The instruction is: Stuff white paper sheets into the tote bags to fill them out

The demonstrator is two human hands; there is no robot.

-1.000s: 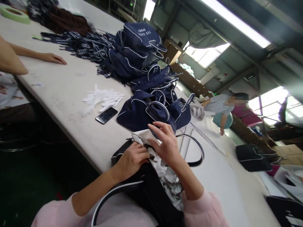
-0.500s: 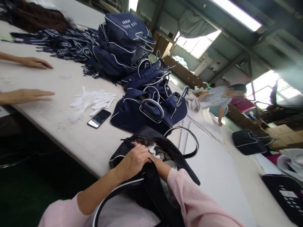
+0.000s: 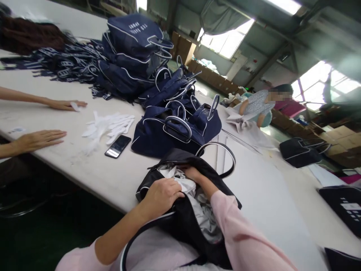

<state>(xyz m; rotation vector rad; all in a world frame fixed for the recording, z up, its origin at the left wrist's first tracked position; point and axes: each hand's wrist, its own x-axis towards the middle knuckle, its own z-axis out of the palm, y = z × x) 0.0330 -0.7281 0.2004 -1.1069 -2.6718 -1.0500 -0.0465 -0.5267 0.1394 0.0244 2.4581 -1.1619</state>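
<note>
One long worktable (image 3: pixel 265 192), white-topped, faintly smudged towards the left edge, slanting across the view. At its near edge, before the wearer's lap: one black bag (image 3: pixel 186 214), white-piped, unzipped, mouth open, filled with crumpled pale sheeting (image 3: pixel 207 218). Left hand (image 3: pixel 166 192): fingers curled narrow over the near lip of the opening. Right hand (image 3: pixel 193 173): inside the opening, among the sheeting; fingertips hidden, spread or grip impossible to tell.

Beyond, on the same surface: navy bags (image 3: pixel 135 45), piled high, white-piped, the topmost with white lettering. One nearer navy bag (image 3: pixel 152 133), just behind the black one. One phone (image 3: pixel 117 146), screen up, near its left end. White strips (image 3: pixel 113 126), loosely heaped, just past the phone. Patterned straps (image 3: pixel 64 62), tangled, left of the pile. Brown cloth (image 3: pixel 31 34), bunched, far left. Two hands of a co-worker (image 3: pixel 42 141), palms down, at the left; white scrap (image 3: pixel 75 106) at the farther.

Right portion: second black bag (image 3: pixel 295 150), well apart; black panel (image 3: pixel 342 209), white-lettered, at the margin.

Room: person in a patterned top (image 3: pixel 255 103), by grey cloth (image 3: pixel 245 126) on the far side; stacked cartons (image 3: pixel 341 137); bright windows (image 3: pixel 228 37), one partly draped; ceiling light (image 3: pixel 284 4); dark greenish floor (image 3: pixel 42 244).
</note>
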